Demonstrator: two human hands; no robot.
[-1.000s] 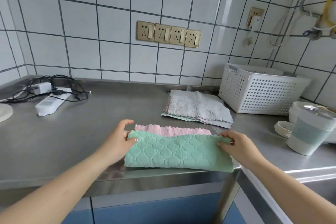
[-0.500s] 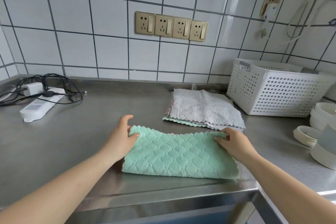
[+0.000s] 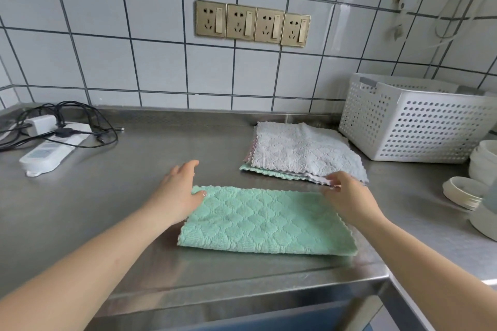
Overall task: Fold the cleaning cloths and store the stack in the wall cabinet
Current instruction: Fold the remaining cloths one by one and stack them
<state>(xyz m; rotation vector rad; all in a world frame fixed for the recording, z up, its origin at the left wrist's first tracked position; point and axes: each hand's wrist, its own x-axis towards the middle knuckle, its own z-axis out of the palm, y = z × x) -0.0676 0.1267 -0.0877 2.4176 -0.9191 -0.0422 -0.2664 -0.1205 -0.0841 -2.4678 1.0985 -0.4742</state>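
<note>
A mint-green quilted cloth [image 3: 263,220] lies folded in half near the front edge of the steel counter [image 3: 129,196]. My left hand [image 3: 177,191] is at its far left corner, fingers straight and lifted, thumb touching the cloth. My right hand [image 3: 349,199] hovers over the far right corner with loosely bent, blurred fingers, and it hides that corner. Behind it sits a stack of cloths [image 3: 298,150], grey on top with pink and green edges showing beneath. No wall cabinet is in view.
A white perforated basket [image 3: 419,126] stands at the back right against the tiled wall. White bowls and lids [image 3: 462,191] crowd the right edge. A power strip with tangled black cables [image 3: 51,150] lies at the far left. Wall sockets [image 3: 252,23] are above.
Both hands carried the green cloth's near edge over the pink side to the far edge, finishing the fold. My left fingers have now lifted off, and the pink side no longer shows.
</note>
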